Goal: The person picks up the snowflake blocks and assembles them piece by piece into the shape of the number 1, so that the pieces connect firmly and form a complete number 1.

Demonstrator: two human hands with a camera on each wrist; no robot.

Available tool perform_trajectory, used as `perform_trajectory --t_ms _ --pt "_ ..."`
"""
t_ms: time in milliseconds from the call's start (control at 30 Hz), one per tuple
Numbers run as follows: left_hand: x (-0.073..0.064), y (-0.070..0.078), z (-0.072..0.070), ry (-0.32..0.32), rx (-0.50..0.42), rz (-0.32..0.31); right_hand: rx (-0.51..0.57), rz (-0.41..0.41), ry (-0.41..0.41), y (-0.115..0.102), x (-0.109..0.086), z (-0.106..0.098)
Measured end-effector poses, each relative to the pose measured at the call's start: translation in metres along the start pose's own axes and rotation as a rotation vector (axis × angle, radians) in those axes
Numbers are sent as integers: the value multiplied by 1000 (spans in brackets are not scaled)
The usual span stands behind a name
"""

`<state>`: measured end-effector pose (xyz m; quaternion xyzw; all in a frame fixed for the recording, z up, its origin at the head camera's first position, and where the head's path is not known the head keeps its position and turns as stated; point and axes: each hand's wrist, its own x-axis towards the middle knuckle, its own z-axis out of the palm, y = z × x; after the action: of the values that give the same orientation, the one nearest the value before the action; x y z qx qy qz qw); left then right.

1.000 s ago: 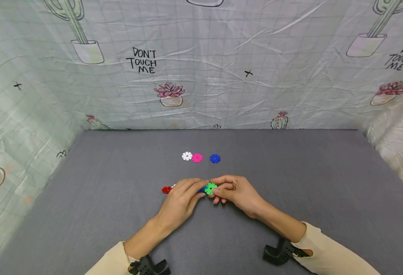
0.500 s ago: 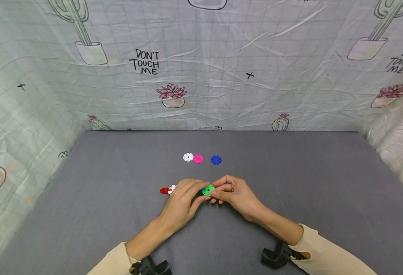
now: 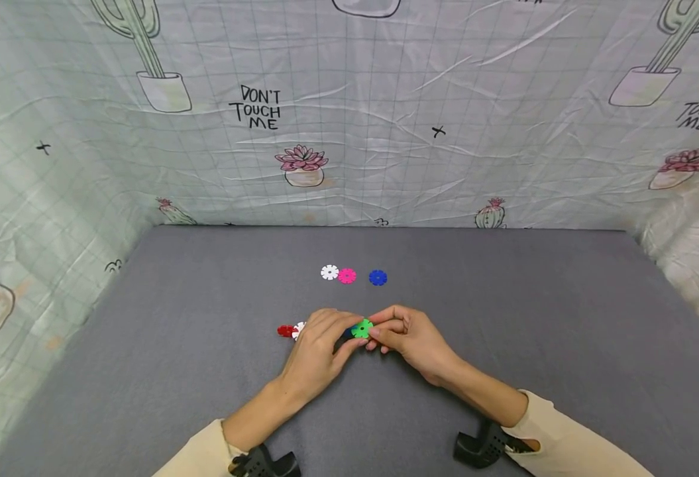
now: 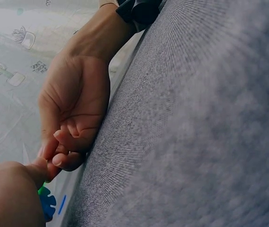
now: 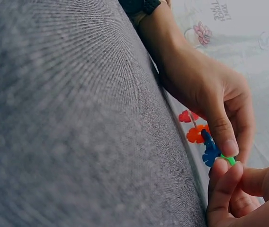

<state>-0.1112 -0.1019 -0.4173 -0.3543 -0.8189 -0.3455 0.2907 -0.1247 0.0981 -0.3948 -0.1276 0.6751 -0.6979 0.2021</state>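
A short chain of notched plastic discs lies across the middle of the table. In the head view its red disc (image 3: 285, 330) and white disc (image 3: 298, 329) stick out left of my left hand (image 3: 316, 354). An orange disc (image 5: 196, 134) and a blue disc (image 5: 210, 155) show in the right wrist view. My left hand's thumb and fingers pinch the chain at its right end, by the blue disc. There my right hand (image 3: 411, 341) grips a green disc (image 3: 362, 328) between thumb and fingers, its edge against the blue one. Fingers partly hide the joint.
Beyond the hands lie a loose white disc (image 3: 329, 272), a pink disc (image 3: 346, 275) and another blue disc (image 3: 377, 277). A grey cloth-covered table (image 3: 504, 298) spreads around them, backed by a printed curtain (image 3: 373, 99).
The green disc and the right hand have shifted slightly left towards the chain. The red and white discs at the other end show a little more. Both hands keep their holds.
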Motion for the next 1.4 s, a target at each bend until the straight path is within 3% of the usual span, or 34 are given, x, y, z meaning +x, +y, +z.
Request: perform_trajectory --t_ms 233,500,667,867,1267,1400 --pt "1 1 0 0 15 -6 -65 -1 13 -3 1 -3" --pt "1 3 0 -25 37 0 -312 -57 190 -24 11 -20" --pt "0 1 1 -10 28 -10 -330 -128 241 -35 23 -35" --pt "0 0 2 4 36 -24 -348 -200 281 -27 41 -49" --pt "1 -2 2 11 28 -19 -543 -215 318 -3 67 -52" --pt "1 -2 1 11 28 -18 -652 -216 328 0 71 -48"
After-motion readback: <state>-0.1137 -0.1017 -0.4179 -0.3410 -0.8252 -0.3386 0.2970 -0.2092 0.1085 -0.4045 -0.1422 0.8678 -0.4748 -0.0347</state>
